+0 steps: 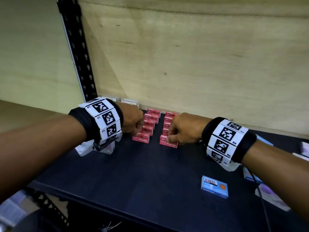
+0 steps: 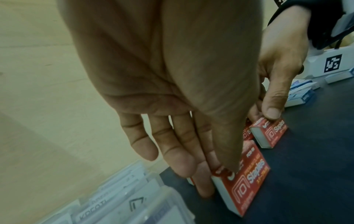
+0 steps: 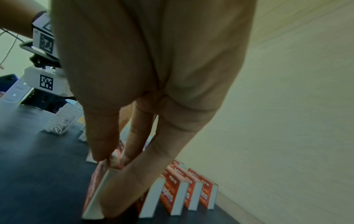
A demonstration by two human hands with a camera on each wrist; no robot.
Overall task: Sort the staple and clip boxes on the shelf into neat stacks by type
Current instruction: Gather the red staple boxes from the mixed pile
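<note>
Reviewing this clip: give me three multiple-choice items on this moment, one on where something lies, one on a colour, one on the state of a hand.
1. Where does the blue box lie?
A. Alone near the shelf's front edge, toward the right
B. On top of a red row
C. In the left hand

2. What colour are the staple boxes lined up in two rows?
A. Green
B. Red
C. Yellow

3. What is the right hand doing?
A. Hanging idle off the shelf
B. Lying flat and open on the shelf
C. Pinching the front box of the right row

Answers: 1 A, the head view shows it by itself on the dark shelf; 2 B, all bear red "Staples" faces; 3 C, thumb and fingers close on that box.
</note>
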